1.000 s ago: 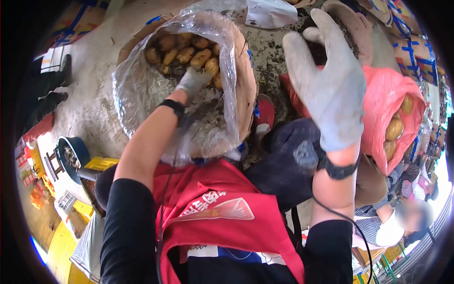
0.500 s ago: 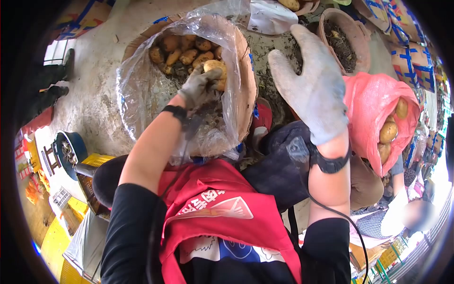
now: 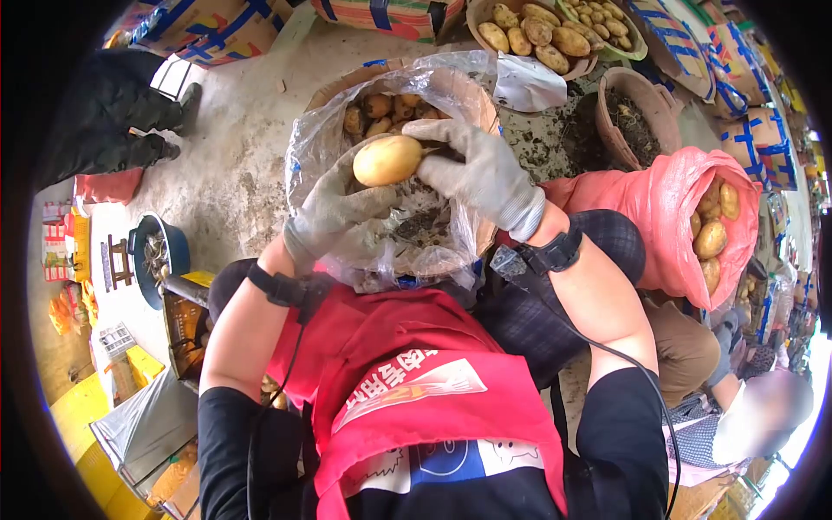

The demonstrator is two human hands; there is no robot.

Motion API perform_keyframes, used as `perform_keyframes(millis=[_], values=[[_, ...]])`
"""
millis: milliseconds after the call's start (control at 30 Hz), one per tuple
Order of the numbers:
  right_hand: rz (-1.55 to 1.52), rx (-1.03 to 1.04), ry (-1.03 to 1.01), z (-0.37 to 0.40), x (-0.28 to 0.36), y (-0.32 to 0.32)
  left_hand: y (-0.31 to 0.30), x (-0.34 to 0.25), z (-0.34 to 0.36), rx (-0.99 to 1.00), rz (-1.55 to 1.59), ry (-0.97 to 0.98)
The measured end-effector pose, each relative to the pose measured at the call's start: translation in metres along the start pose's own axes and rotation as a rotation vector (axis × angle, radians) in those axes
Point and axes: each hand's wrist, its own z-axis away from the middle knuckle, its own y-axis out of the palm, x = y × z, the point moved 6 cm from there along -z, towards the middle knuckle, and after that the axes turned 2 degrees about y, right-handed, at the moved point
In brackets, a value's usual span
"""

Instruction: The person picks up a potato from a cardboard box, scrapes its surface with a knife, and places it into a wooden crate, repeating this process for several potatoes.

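Note:
In the head view, a pale yellow potato [image 3: 387,161] is held above a round carton lined with clear plastic. My left hand [image 3: 336,204], in a grey work glove, cradles it from the left and below, fingers closed around it. From the right, my gloved right hand [image 3: 481,173] meets the potato's end, thumb and fingers curled about it; their exact contact is partly hidden. Beneath both hands, the plastic liner [image 3: 303,143] drapes over the carton's edge. Several soil-marked potatoes [image 3: 379,106] lie at the far side of the carton, with dark dirt nearer me.
To the right stand a pink sack [image 3: 628,204] of potatoes and a tub [image 3: 605,130] holding soil. Potatoes fill a basin [image 3: 579,69] at the back. A blue tub [image 3: 178,247] is at left. One person stands far left; another sits at right.
My left hand has lifted the potato up from inside the carton. My right hand, earlier raised and open, has come down and left to the potato. The view has shifted.

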Motion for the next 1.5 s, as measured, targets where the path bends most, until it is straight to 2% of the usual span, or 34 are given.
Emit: perform_keyframes(millis=[67, 200, 233, 267, 333, 367, 400, 433, 467, 500, 600, 633, 667, 733, 800, 867, 933, 1000, 1033, 1067, 1133, 1200, 1267, 1333, 1367, 1400, 1467, 1500], values=[[-0.325, 0.056, 0.214, -0.005, -0.02, 0.003, -0.004, 0.016, 0.001, -0.006, 0.075, -0.034], [-0.427, -0.063, 0.276, -0.009, -0.047, 0.008, -0.004, 0.031, -0.014, -0.073, 0.351, 0.012], [-0.17, 0.016, 0.381, -0.009, -0.032, 0.002, -0.006, 0.026, -0.018, -0.087, 0.339, 0.087], [-0.165, 0.025, 0.387, -0.011, -0.036, 0.004, -0.008, 0.02, -0.021, -0.102, 0.322, 0.158], [0.037, 0.051, 0.376, -0.017, -0.045, 0.009, -0.014, 0.02, -0.028, -0.091, 0.34, 0.159], [0.227, 0.117, 0.43, -0.019, -0.05, 0.012, -0.016, 0.02, -0.03, -0.1, 0.295, 0.227], [0.222, 0.124, 0.437, -0.021, -0.052, 0.016, -0.019, 0.02, -0.03, -0.107, 0.249, 0.293], [0.254, 0.232, 0.394, -0.02, -0.051, 0.026, -0.023, 0.019, -0.029, -0.109, 0.252, 0.282], [0.285, 0.337, 0.349, -0.018, -0.05, 0.036, -0.021, 0.018, -0.029, -0.044, 0.429, 0.19], [0.283, 0.336, 0.358, -0.018, -0.055, 0.041, -0.018, 0.021, -0.03, 0.022, 0.604, 0.098], [-0.229, 0.376, 0.4, -0.016, -0.067, 0.07, -0.013, 0.021, -0.031, 0.062, 0.894, 0.019], [-0.376, 0.36, 0.409, -0.023, -0.05, 0.067, -0.011, 0.017, -0.03, 0.065, 0.894, 0.017], [-0.374, 0.356, 0.407, -0.026, -0.053, 0.064, -0.012, 0.011, -0.029, 0.04, 0.942, 0.074], [-0.12, 0.211, 0.609, -0.027, -0.079, 0.045, -0.013, 0.007, -0.027, 0.021, 0.981, 0.136], [-0.317, 0.081, 0.496, -0.022, -0.075, 0.037, -0.021, 0.01, -0.024, -0.015, 0.873, 0.21], [-0.201, 0.146, 0.499, -0.023, -0.069, 0.039, -0.016, 0.015, -0.016, 0.028, 0.893, 0.202], [-0.176, 0.283, 0.325, -0.007, -0.053, 0.067, -0.008, 0.016, -0.007, 0.114, 0.938, 0.177], [-0.106, 0.253, 0.341, 0.009, -0.015, 0.077, 0.004, 0.011, -0.002, 0.206, 0.985, 0.152], [-0.325, 0.259, 0.432, 0.012, -0.023, 0.084, 0.003, 0.005, 0.007, -0.067, 0.809, 0.187], [-0.328, 0.262, 0.425, 0.011, -0.019, 0.079, 0.005, -0.006, 0.02, -0.071, 0.803, 0.191], [-0.382, 0.033, 0.259, -0.004, -0.013, 0.043, -0.015, -0.033, 0.059, -0.175, 0.722, 0.343], [0.091, -0.074, 0.114, -0.028, -0.042, -0.008, -0.042, -0.062, 0.115, -0.15, 0.651, 0.601], [1.132, -0.29, 0.053, -0.026, -0.008, -0.063, -0.104, -0.063, 0.179, -0.058, 0.688, 0.565], [1.347, -0.539, 0.059, -0.017, -0.017, -0.097, -0.145, -0.057, 0.246, -0.326, 0.639, 0.591], [1.154, -0.323, 0.253, -0.023, -0.027, -0.111, -0.174, -0.036, 0.279, -0.653, 0.668, 0.584], [0.993, -0.269, 0.22, -0.021, -0.038, -0.117, -0.204, -0.003, 0.319, -0.984, 0.681, 0.568], [1.116, -0.171, 0.248, -0.013, -0.047, -0.119, -0.271, 0.089, 0.396, -1.148, 0.676, 0.362], [1.109, -0.169, 0.257, -0.01, -0.043, -0.12, -0.28, 0.127, 0.426, -1.333, 0.715, 0.194]])
